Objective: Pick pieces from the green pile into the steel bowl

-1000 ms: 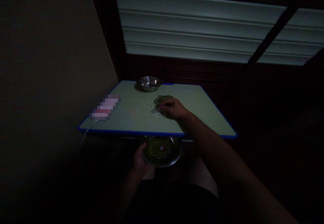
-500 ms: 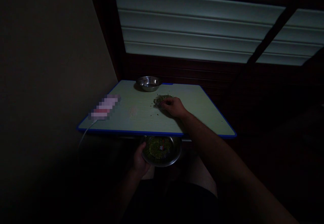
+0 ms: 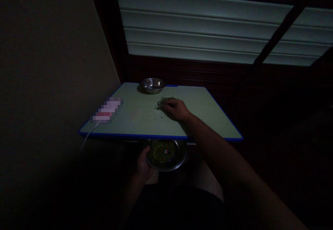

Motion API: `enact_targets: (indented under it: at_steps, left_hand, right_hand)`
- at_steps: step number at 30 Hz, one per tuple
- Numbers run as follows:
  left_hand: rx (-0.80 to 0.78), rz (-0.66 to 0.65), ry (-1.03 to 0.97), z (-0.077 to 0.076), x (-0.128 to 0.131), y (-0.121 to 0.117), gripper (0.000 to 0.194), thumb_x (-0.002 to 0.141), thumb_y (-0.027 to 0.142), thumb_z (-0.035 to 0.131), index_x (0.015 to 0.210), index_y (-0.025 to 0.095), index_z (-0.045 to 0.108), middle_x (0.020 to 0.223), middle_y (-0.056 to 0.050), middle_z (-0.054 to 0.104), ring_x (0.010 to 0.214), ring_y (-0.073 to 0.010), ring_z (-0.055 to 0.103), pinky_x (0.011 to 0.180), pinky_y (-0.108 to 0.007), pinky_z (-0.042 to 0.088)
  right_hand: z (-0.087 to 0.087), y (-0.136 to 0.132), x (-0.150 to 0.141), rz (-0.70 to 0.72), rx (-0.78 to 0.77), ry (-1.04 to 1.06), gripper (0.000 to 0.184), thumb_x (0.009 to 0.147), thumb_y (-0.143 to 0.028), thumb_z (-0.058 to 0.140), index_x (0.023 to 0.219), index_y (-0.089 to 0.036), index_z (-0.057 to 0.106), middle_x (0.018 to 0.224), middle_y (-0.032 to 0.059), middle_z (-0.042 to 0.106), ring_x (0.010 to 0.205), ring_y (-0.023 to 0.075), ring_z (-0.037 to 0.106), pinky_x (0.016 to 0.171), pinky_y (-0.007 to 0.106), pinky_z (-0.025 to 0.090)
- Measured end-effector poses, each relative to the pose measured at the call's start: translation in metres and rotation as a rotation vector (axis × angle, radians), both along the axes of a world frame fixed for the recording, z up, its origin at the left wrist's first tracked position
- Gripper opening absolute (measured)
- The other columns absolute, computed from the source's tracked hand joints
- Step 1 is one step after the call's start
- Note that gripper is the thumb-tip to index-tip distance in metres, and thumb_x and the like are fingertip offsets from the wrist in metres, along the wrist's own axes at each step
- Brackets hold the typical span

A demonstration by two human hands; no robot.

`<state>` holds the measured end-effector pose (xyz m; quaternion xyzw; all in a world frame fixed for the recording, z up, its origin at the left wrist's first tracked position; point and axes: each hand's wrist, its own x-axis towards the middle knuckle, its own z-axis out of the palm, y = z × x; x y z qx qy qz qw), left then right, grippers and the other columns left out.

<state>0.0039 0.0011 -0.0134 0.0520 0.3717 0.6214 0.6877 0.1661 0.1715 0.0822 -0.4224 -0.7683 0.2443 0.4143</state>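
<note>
My left hand [image 3: 144, 166] grips the left rim of a steel bowl [image 3: 179, 163], held below the table's near edge. Small green bean-like grains [image 3: 160, 153] lie inside it, along with a little label-like piece [image 3: 165, 151] in white and red. On the tabletop, my right hand [image 3: 178, 109] rests at the near right side of a loose pile of small dark grains [image 3: 164, 101]. Its thumb and fingers are drawn together at the pile; what sits between them is too dark and small to make out. A few stray grains [image 3: 161, 117] lie nearer to me.
The pale table [image 3: 125, 127] has a blue edge. A second steel bowl [image 3: 153, 86] stands at its back. On the left lies a blurred-out pinkish object [image 3: 107, 110] with a white cable [image 3: 88, 136] hanging off the edge. A wall [image 3: 52, 67] rises on the left.
My right hand has shifted very slightly left at the pile, and the grains by its fingertips have spread a little leftward. My left hand and its bowl stay in place.
</note>
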Motion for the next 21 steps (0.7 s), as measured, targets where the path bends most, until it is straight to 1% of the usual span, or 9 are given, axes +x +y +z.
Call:
enact_targets:
  at_steps: [3,8,11,16,19,21]
  left_hand:
    - [-0.001,-0.005,-0.005,0.0007,-0.0004,-0.0004,0.022,0.072,0.029,0.063,0.085,0.015,0.073,0.083,-0.008,0.076,0.091,-0.0272,0.069,0.09,-0.041,0.051]
    - [-0.016,0.001,-0.006,0.0012,-0.0003,-0.0005,0.022,0.072,0.029,0.063,0.088,0.017,0.072,0.083,-0.008,0.076,0.092,-0.0283,0.069,0.09,-0.043,0.051]
    - [-0.013,-0.003,-0.011,0.0029,0.0005,-0.0006,0.023,0.072,0.029,0.062,0.088,0.017,0.072,0.083,-0.008,0.076,0.091,-0.0283,0.069,0.09,-0.043,0.051]
    - [0.006,-0.001,-0.031,0.0035,0.0003,-0.0012,0.023,0.073,0.028,0.061,0.089,0.015,0.073,0.083,-0.008,0.076,0.087,-0.0263,0.07,0.088,-0.04,0.051]
    - [0.022,-0.003,-0.044,0.0025,-0.0002,-0.0014,0.025,0.073,0.028,0.063,0.093,0.016,0.073,0.084,-0.008,0.077,0.09,-0.0268,0.07,0.089,-0.041,0.051]
    - [0.024,-0.005,-0.047,0.0024,-0.0002,-0.0013,0.023,0.073,0.028,0.063,0.091,0.016,0.073,0.084,-0.008,0.077,0.089,-0.0266,0.07,0.089,-0.041,0.051]
  right_hand:
    - [0.0011,-0.0009,0.0006,0.027,-0.026,0.016,0.015,0.078,-0.027,0.062,0.084,-0.018,0.072,0.085,0.005,0.071,0.078,0.0169,0.061,0.078,0.033,0.047]
    - [-0.0008,-0.0004,0.0016,-0.006,-0.013,0.055,0.016,0.079,-0.029,0.062,0.083,-0.017,0.072,0.083,0.0059,0.07,0.079,0.0172,0.061,0.078,0.033,0.046]
    - [-0.0013,0.0001,0.0015,-0.002,-0.028,0.067,0.017,0.078,-0.029,0.063,0.083,-0.017,0.072,0.084,0.0065,0.07,0.08,0.0174,0.061,0.078,0.033,0.046]
    - [0.0026,-0.0036,0.0013,0.047,-0.06,0.065,0.016,0.076,-0.029,0.063,0.081,-0.017,0.072,0.083,0.0063,0.07,0.078,0.0175,0.061,0.077,0.033,0.046]
    - [0.0037,-0.0049,0.0017,0.069,-0.078,0.071,0.015,0.076,-0.03,0.063,0.081,-0.018,0.072,0.083,0.0052,0.07,0.077,0.0172,0.061,0.077,0.033,0.047]
    - [0.0032,-0.0047,0.0019,0.073,-0.092,0.08,0.016,0.076,-0.03,0.064,0.081,-0.018,0.072,0.081,0.0045,0.07,0.076,0.0169,0.06,0.076,0.033,0.047]
